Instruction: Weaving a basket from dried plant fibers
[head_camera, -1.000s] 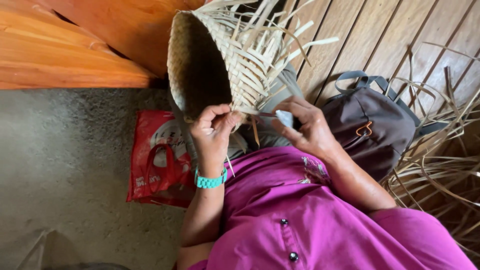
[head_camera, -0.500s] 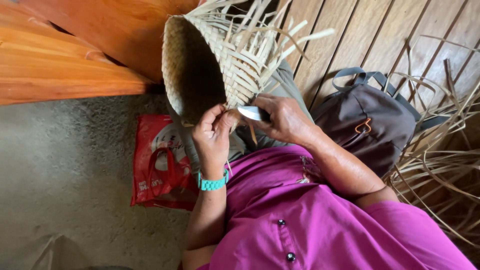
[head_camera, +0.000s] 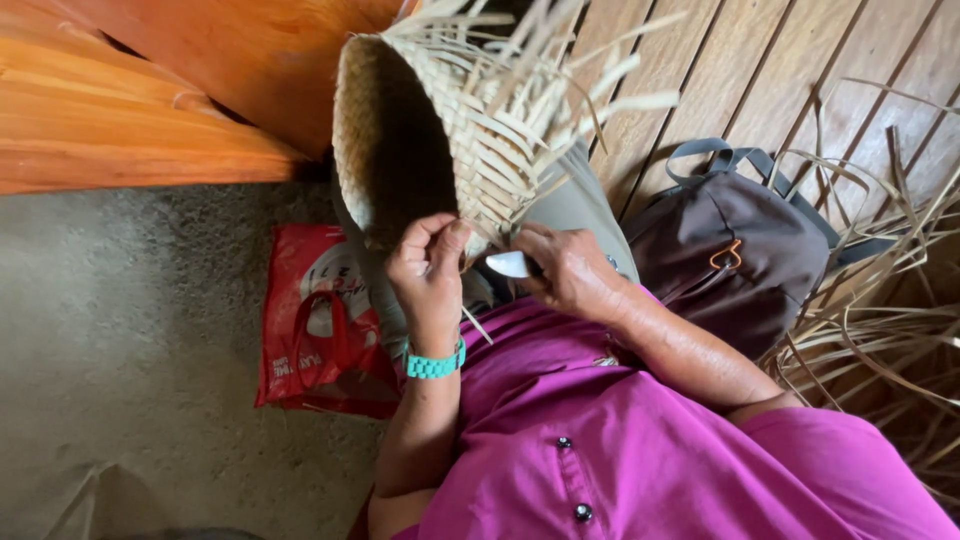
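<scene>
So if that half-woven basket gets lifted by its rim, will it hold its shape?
Probably mostly. The half-woven basket keeps a rounded open mouth while resting on the lap, so the woven wall seems fairly stiff. It looks light, being thin strips. The loose strip ends splay freely and would likely flop and snag.

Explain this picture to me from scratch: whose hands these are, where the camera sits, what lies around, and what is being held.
The one view comes from a camera worn on a person's head, looking down at their own lap and bare hands. The left hand, with a teal watch on its wrist, pinches a strip at the rim of a half-woven straw basket. The right hand has its grip around a small white-tipped tool. On the floor lie a red plastic bag, a dark backpack and loose straw strips.
</scene>
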